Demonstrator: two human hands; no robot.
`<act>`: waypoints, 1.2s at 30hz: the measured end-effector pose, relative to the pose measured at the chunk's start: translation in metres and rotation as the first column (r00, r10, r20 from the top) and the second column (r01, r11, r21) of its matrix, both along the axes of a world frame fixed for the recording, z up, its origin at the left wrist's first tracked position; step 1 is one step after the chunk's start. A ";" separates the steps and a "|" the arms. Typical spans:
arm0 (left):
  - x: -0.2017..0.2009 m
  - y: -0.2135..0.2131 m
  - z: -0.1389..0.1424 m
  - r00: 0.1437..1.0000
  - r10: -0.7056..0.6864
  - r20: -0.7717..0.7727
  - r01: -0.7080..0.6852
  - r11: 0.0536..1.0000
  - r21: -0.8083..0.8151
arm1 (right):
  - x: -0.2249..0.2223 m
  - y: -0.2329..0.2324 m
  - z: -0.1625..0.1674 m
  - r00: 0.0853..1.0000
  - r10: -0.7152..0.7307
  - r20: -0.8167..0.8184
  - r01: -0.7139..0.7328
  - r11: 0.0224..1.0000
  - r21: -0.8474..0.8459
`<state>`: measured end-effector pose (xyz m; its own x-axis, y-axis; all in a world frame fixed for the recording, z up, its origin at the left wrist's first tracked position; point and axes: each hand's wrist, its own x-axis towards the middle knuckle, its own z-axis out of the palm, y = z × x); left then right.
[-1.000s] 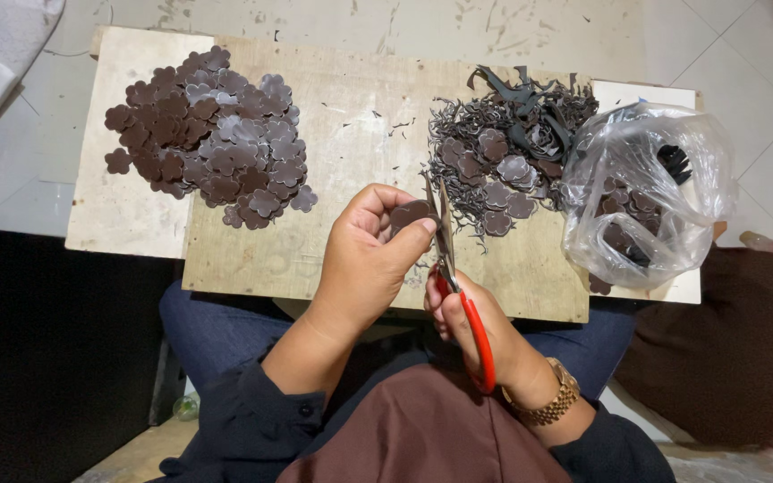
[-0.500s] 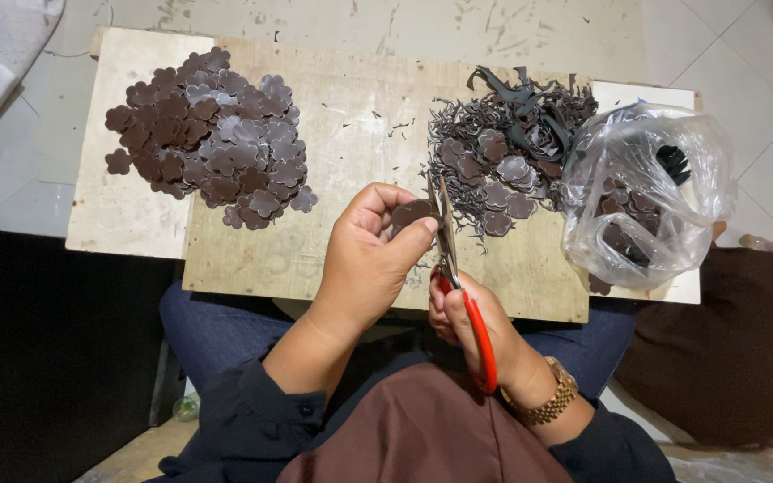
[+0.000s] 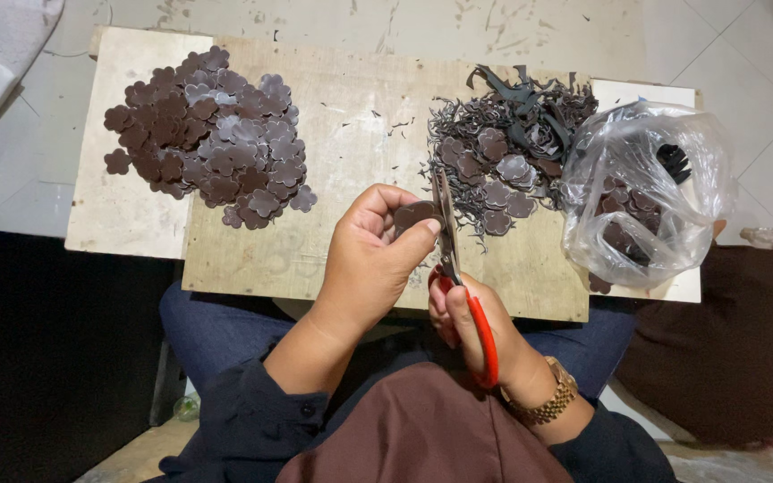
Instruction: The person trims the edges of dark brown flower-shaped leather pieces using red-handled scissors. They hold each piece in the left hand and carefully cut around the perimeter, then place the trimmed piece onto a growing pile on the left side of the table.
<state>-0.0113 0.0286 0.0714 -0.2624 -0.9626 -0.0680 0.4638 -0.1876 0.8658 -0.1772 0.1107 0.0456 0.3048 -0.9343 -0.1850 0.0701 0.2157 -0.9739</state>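
We've got the small brown flower piece point(image 3: 415, 215) pinched in our left hand point(image 3: 370, 259) right against the red-handled scissors point(image 3: 454, 268) gripped by our right hand point(image 3: 471, 326), so one sloppy snip probably nicks a fingertip or petal.

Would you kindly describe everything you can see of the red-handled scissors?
The scissors have glossy red handles that look like plastic and narrow grey metal blades. The right hand grips the handles near the board's front edge, blades pointing away from the person, almost upright in the picture. The blades meet a small dark brown flower-shaped piece pinched by the left hand. How far the blades are parted cannot be told.
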 end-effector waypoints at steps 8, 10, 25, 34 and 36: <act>0.009 -0.005 0.004 0.995 0.004 0.100 -0.010 0.998 0.058 | -0.003 -0.007 0.006 0.944 -0.041 -0.328 -0.049 0.963 -0.264; 0.013 -0.007 0.006 0.996 -0.009 0.094 0.010 1.000 -0.001 | -0.003 -0.008 0.007 0.954 -0.040 -0.298 -0.013 0.984 -0.175; 0.023 -0.009 0.017 0.983 -0.094 0.158 0.086 0.995 0.055 | -0.012 -0.007 0.012 0.978 0.180 -0.110 -0.187 0.981 -0.059; 0.022 -0.009 0.019 0.976 -0.094 0.199 0.082 0.994 0.068 | -0.011 -0.007 0.017 0.971 0.181 -0.155 -0.192 0.980 -0.055; 0.022 -0.009 0.018 0.977 -0.095 0.191 0.083 0.994 0.069 | -0.011 -0.007 0.017 0.974 0.182 -0.134 -0.191 0.980 -0.051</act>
<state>0.0107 0.0198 0.0899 -0.3231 -0.9285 -0.1828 0.2672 -0.2748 0.9236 -0.1884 0.1033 0.0622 0.4523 -0.8743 -0.1763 -0.0920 0.1509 -0.9843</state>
